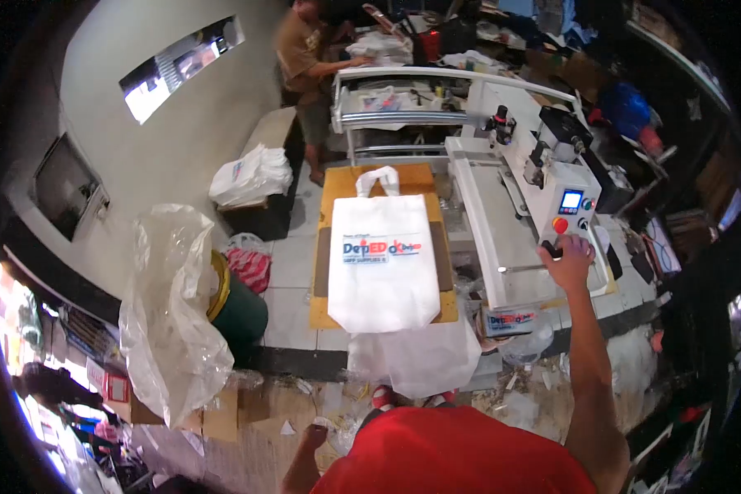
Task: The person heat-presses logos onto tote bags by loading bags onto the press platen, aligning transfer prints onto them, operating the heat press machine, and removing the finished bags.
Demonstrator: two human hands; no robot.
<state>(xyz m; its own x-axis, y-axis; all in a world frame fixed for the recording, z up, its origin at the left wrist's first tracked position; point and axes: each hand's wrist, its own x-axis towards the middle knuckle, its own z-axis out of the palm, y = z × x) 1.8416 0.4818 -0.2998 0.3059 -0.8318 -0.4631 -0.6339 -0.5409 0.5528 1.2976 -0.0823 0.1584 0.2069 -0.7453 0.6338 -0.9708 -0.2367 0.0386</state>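
Note:
My right hand (575, 260) reaches forward to the white heat press machine (502, 222) and is closed around a black handle (549, 249) at its front. Close by are a red knob (559, 224) and a lit display (571, 201). My left hand (314, 435) hangs low beside my red shirt, its fingers too unclear to make out. In front of me a white tote bag (383, 292) lies flat on a wooden board (327, 202), handles pointing away. Blue and red "DepED" lettering is printed across it. White sheeting (420, 358) hangs below the bag's near edge.
A pile of white bags (251, 174) rests on a bench at the left. A large plastic bag (169, 313) stands by a green bin (243, 317). Another person (305, 58) works at a cluttered table at the back. Scraps litter the floor.

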